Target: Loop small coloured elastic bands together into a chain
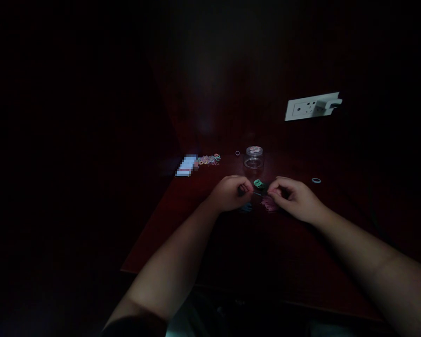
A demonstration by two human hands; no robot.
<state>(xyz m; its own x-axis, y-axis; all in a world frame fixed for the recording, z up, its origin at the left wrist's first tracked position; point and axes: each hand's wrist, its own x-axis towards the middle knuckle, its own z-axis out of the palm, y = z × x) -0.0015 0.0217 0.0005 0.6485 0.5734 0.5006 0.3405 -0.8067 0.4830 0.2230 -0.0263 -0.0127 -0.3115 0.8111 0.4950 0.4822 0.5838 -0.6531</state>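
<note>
- Pinched closed in left hand (231, 193), apparently on thin strand (257, 194).
- Pinched closed in right hand (296, 199); contents cannot tell.
- Best handled gently, above pink bands (268, 204).

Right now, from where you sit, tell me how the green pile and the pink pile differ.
The green pile is a small, compact cluster; the pink pile spreads wider.
The green pile shows distinct rounded loops, while the pink pile looks like a tangle of thin strands.
The green pile lies farther from the person than the pink pile.
Both rest on the dark red table.
</note>
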